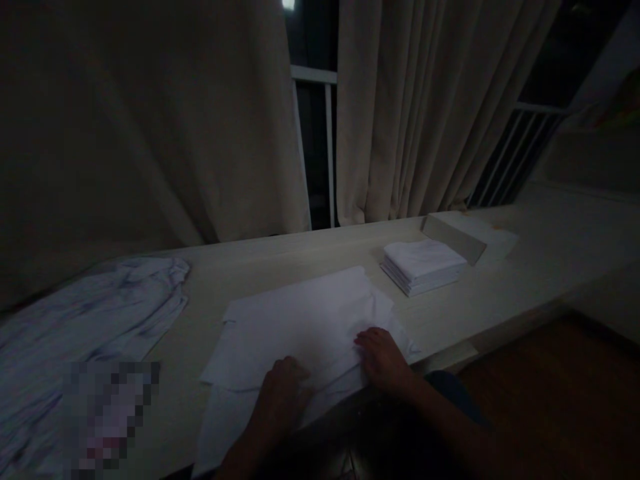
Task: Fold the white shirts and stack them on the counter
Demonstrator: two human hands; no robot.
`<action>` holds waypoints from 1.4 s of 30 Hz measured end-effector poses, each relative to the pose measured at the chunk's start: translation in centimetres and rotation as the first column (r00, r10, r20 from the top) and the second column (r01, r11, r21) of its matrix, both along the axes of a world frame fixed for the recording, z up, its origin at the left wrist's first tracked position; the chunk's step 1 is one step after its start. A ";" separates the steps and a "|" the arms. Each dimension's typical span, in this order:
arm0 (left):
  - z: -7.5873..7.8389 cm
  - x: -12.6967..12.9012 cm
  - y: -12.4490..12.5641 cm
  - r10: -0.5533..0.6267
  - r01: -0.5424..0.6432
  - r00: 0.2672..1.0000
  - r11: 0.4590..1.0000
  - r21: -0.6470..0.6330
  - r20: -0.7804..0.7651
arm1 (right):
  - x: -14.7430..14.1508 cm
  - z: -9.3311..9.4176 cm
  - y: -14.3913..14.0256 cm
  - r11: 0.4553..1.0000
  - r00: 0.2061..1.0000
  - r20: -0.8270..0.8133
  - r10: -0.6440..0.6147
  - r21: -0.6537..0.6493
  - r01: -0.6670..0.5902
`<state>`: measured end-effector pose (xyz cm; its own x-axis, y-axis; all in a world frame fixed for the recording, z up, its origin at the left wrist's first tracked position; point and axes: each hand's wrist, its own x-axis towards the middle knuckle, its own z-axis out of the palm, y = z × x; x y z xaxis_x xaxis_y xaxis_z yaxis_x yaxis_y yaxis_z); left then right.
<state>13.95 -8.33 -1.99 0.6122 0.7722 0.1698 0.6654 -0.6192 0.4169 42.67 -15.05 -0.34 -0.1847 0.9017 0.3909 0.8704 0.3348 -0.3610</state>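
Note:
A white cloth garment (300, 327) lies spread in front of me, its near part folded over in loose layers and its edges creased. Bent over its near edge, my left hand (283, 387) has its fingers and thumb closed on the fabric, though the dim light partly hides the grip. My right hand (380, 353) rests on the garment's right side, fingers stretched out over the folded layers. Beyond it, to the right, sits a neat stack of folded white cloth (423, 261), apart from both hands.
A pale ledge (540, 267) runs along the window. A heap of white and bluish patterned fabric (75, 327) lies at the left, with a blurred-out patch over its near part. An open white box (460, 235) stands behind the stack. Beige curtains (400, 107) hang at the back.

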 end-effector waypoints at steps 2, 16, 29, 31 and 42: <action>0.9 1.3 0.4 -0.003 -0.002 0.998 0.997 -0.074 -0.070 | -1.7 0.8 0.5 0.997 0.997 -0.003 0.074 -0.029 -0.074; 2.7 3.9 2.5 -0.036 -0.003 0.986 0.972 -0.235 -0.163 | -4.1 -0.3 4.4 0.945 0.994 -0.023 0.108 -0.307 -0.110; 2.1 4.2 0.3 0.157 -0.157 0.987 0.988 -0.003 -0.046 | -5.3 -0.2 -0.3 1.000 0.999 -0.029 0.016 -0.004 -0.017; 1.4 3.4 -1.2 0.219 -0.224 0.974 0.968 0.111 0.052 | -5.6 -0.6 -1.7 0.998 0.998 0.016 0.068 -0.013 -0.068; -4.7 1.0 -6.6 0.031 0.029 0.992 0.886 0.464 -0.121 | -6.2 -2.6 -2.5 0.975 0.932 0.316 0.177 0.071 -0.209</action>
<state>14.96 -14.96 -6.65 0.6503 0.6243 0.4329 0.6931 -0.7209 -0.0016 36.43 -17.57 -2.97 -0.4759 0.7954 0.3753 0.8482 0.5279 -0.0433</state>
